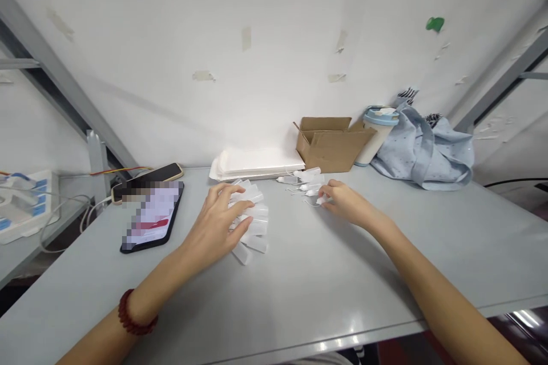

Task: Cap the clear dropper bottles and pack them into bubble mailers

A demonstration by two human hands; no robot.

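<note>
Several small translucent plastic bottles (258, 227) lie fanned out in a pile on the grey table. Over their left side rests my left hand (220, 218), its fingers spread and touching them. Farther right, a second group of small bottles (311, 178) lies on its side, with pointed white tips and thin white loops. At the near end of that group, my right hand (342, 201) pinches a small bottle (322, 200) by finger and thumb. Only its white tip shows; the fingers hide the rest.
Behind the bottles are a stack of white packets (257, 162) and an open cardboard box (331, 151). A lidded cup (373, 137) and a light blue bag (423, 151) stand right. Two phones, one a lit phone (154, 217), and a power strip (32, 205) are left.
</note>
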